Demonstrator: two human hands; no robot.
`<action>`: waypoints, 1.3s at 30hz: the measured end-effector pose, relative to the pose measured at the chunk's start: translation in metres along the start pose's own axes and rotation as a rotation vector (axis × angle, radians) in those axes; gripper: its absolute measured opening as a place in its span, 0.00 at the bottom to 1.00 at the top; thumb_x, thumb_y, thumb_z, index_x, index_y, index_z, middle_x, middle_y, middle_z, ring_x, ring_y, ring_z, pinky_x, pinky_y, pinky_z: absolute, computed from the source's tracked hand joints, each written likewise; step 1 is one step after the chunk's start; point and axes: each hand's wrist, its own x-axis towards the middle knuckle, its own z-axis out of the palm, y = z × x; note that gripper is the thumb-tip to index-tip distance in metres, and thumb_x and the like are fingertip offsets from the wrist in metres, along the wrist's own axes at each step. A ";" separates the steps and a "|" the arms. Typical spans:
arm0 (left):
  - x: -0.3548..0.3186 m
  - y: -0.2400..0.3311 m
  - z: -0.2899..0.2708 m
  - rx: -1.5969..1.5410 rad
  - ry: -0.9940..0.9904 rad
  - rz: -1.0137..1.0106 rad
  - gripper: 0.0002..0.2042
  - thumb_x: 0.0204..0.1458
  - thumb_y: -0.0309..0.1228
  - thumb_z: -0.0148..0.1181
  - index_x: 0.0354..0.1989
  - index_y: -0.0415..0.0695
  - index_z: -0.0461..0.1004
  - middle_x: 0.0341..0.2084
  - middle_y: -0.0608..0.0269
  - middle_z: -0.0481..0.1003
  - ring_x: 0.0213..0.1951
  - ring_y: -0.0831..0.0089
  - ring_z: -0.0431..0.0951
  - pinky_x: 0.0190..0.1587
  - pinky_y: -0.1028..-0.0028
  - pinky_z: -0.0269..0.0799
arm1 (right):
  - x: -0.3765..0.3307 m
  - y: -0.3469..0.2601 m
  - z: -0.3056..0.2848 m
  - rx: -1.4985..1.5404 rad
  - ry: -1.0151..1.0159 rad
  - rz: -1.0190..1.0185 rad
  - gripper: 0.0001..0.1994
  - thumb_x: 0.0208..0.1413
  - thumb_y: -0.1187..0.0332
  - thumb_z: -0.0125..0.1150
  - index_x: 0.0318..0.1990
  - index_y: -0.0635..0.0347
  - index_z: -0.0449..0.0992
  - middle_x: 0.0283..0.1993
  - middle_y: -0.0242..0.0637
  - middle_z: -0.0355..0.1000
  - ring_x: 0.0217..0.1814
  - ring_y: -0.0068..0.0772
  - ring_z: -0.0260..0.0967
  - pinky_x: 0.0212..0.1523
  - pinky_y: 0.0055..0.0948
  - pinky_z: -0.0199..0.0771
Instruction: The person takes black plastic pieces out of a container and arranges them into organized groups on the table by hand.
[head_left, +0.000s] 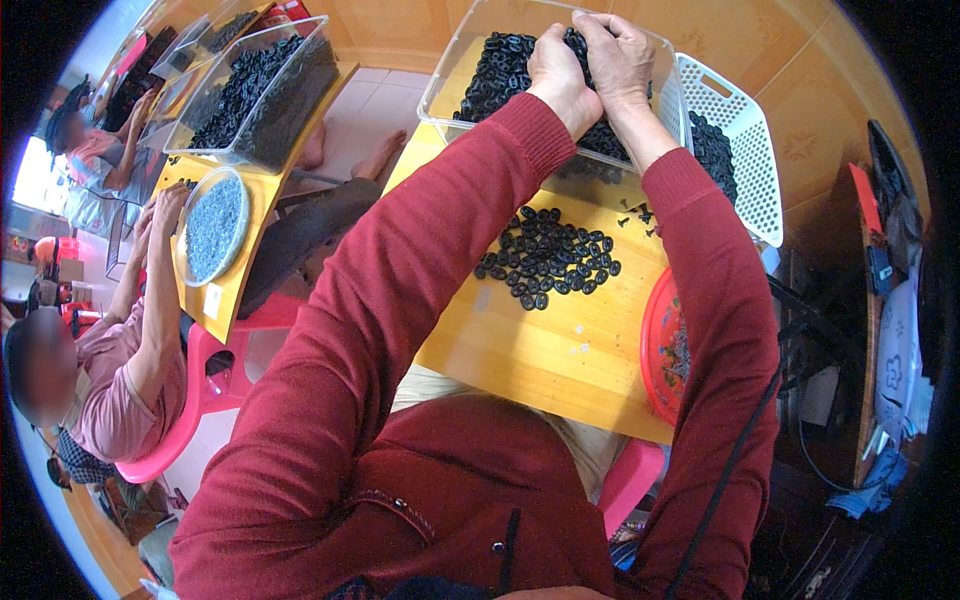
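My left hand [563, 82] and my right hand [618, 62] are cupped together inside a clear plastic bin [433, 92] at the far end of the table. Their fingers curl toward each other, and small black oval pieces show between them. More black oval pieces [493, 72] lie deep in the bin around my hands. Nearer to me, a loose pile of the same kind of pieces [555, 258], each with two holes, is spread on the yellow wooden table [510, 345]. A few small dark screws [634, 210] sit beside the pile, next to my right forearm.
A white perforated basket [757, 125] with black pieces stands right of the bin. My right sleeve partly covers a red round tray [655, 345]. At left, another table holds a bin of black parts [262, 85] and a tub of bluish-grey bits [214, 230]; two people sit there.
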 end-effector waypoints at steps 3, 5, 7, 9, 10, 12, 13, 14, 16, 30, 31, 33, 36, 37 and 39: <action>0.002 -0.002 -0.002 -0.030 0.007 0.027 0.20 0.69 0.42 0.40 0.56 0.41 0.69 0.54 0.49 0.76 0.55 0.54 0.77 0.61 0.52 0.73 | -0.002 -0.007 0.003 -0.043 -0.001 -0.058 0.12 0.55 0.60 0.69 0.35 0.61 0.86 0.31 0.38 0.82 0.34 0.28 0.79 0.40 0.29 0.76; 0.003 -0.002 -0.007 -0.015 0.022 0.002 0.19 0.69 0.41 0.38 0.51 0.41 0.73 0.47 0.50 0.79 0.51 0.54 0.80 0.58 0.52 0.75 | -0.005 -0.013 0.006 -0.079 -0.002 -0.075 0.13 0.56 0.60 0.67 0.33 0.63 0.85 0.29 0.44 0.82 0.33 0.31 0.80 0.37 0.32 0.76; 0.006 -0.002 -0.014 -0.013 -0.045 -0.012 0.20 0.69 0.43 0.42 0.60 0.41 0.65 0.57 0.49 0.72 0.57 0.54 0.76 0.61 0.52 0.73 | -0.007 -0.015 0.008 -0.045 0.039 -0.118 0.13 0.54 0.60 0.68 0.30 0.63 0.85 0.26 0.43 0.81 0.30 0.32 0.79 0.34 0.33 0.76; 0.008 -0.001 -0.018 -0.011 -0.113 -0.026 0.26 0.69 0.45 0.45 0.68 0.41 0.58 0.66 0.47 0.66 0.63 0.53 0.71 0.64 0.52 0.70 | -0.008 -0.018 0.008 -0.045 0.028 -0.110 0.13 0.54 0.60 0.68 0.30 0.63 0.85 0.27 0.43 0.81 0.30 0.32 0.79 0.34 0.33 0.76; 0.009 0.000 -0.018 -0.031 -0.156 -0.045 0.26 0.69 0.45 0.44 0.68 0.41 0.58 0.65 0.47 0.67 0.63 0.54 0.72 0.64 0.52 0.70 | -0.008 -0.021 0.007 -0.045 0.018 -0.104 0.13 0.54 0.60 0.68 0.31 0.63 0.85 0.27 0.43 0.81 0.30 0.31 0.79 0.35 0.33 0.76; 0.007 -0.004 -0.015 -0.051 -0.203 -0.070 0.26 0.69 0.45 0.44 0.68 0.41 0.58 0.64 0.48 0.67 0.63 0.54 0.72 0.64 0.52 0.70 | 0.000 -0.008 0.012 -0.076 0.024 -0.113 0.13 0.55 0.61 0.68 0.31 0.63 0.85 0.27 0.43 0.81 0.30 0.31 0.79 0.35 0.33 0.76; 0.005 -0.009 -0.011 -0.087 -0.196 -0.078 0.25 0.69 0.45 0.43 0.67 0.41 0.59 0.63 0.48 0.68 0.62 0.54 0.72 0.64 0.51 0.70 | 0.003 -0.001 0.011 -0.109 0.030 -0.124 0.12 0.55 0.61 0.67 0.31 0.63 0.85 0.27 0.43 0.81 0.30 0.31 0.79 0.35 0.33 0.76; 0.002 -0.014 -0.007 -0.122 -0.190 -0.086 0.25 0.69 0.45 0.42 0.67 0.42 0.59 0.63 0.48 0.68 0.62 0.54 0.73 0.64 0.51 0.71 | 0.004 0.006 0.004 -0.116 0.036 -0.123 0.12 0.55 0.61 0.67 0.31 0.63 0.85 0.27 0.43 0.81 0.30 0.31 0.79 0.35 0.33 0.76; 0.003 -0.003 -0.015 -0.115 -0.149 -0.073 0.24 0.69 0.45 0.42 0.65 0.42 0.61 0.61 0.49 0.70 0.61 0.54 0.74 0.63 0.51 0.71 | -0.010 -0.023 0.009 -0.018 0.002 -0.154 0.12 0.55 0.62 0.67 0.31 0.63 0.85 0.27 0.42 0.81 0.30 0.30 0.79 0.35 0.32 0.76; 0.006 -0.003 -0.011 -0.130 -0.170 -0.074 0.18 0.67 0.42 0.42 0.50 0.43 0.74 0.47 0.53 0.79 0.50 0.57 0.79 0.58 0.53 0.75 | -0.009 -0.026 0.006 0.078 0.009 -0.177 0.11 0.54 0.65 0.67 0.30 0.65 0.84 0.27 0.40 0.81 0.30 0.27 0.78 0.34 0.29 0.75; 0.005 -0.003 -0.010 -0.131 -0.172 -0.090 0.18 0.67 0.42 0.42 0.51 0.43 0.73 0.48 0.53 0.79 0.51 0.57 0.79 0.58 0.53 0.75 | -0.009 -0.026 0.005 0.088 0.008 -0.169 0.11 0.54 0.65 0.67 0.30 0.65 0.84 0.27 0.40 0.81 0.30 0.27 0.78 0.34 0.29 0.75; 0.003 -0.002 -0.009 -0.134 -0.176 -0.107 0.18 0.67 0.42 0.41 0.51 0.43 0.73 0.49 0.53 0.78 0.51 0.57 0.79 0.58 0.52 0.75 | -0.009 -0.026 0.003 0.086 0.006 -0.177 0.11 0.54 0.65 0.67 0.30 0.65 0.84 0.26 0.40 0.82 0.30 0.27 0.78 0.34 0.29 0.75; 0.001 0.001 -0.009 -0.084 -0.107 -0.140 0.19 0.68 0.42 0.41 0.53 0.42 0.71 0.51 0.52 0.78 0.52 0.56 0.79 0.59 0.52 0.75 | -0.009 -0.028 0.003 0.086 0.003 -0.188 0.11 0.54 0.65 0.67 0.29 0.65 0.84 0.26 0.40 0.82 0.30 0.26 0.78 0.34 0.29 0.75; 0.002 0.000 -0.010 -0.090 -0.120 -0.125 0.19 0.68 0.43 0.41 0.54 0.42 0.71 0.51 0.51 0.77 0.53 0.56 0.79 0.59 0.52 0.75 | -0.009 -0.027 0.004 0.087 0.002 -0.189 0.11 0.54 0.65 0.67 0.29 0.65 0.84 0.26 0.40 0.81 0.30 0.26 0.78 0.34 0.29 0.75; 0.004 -0.001 -0.013 -0.096 -0.133 -0.109 0.19 0.69 0.43 0.41 0.54 0.42 0.71 0.51 0.51 0.77 0.53 0.56 0.79 0.59 0.51 0.74 | -0.009 -0.027 0.004 0.089 -0.002 -0.188 0.10 0.54 0.65 0.67 0.29 0.65 0.84 0.26 0.40 0.81 0.30 0.26 0.78 0.34 0.29 0.75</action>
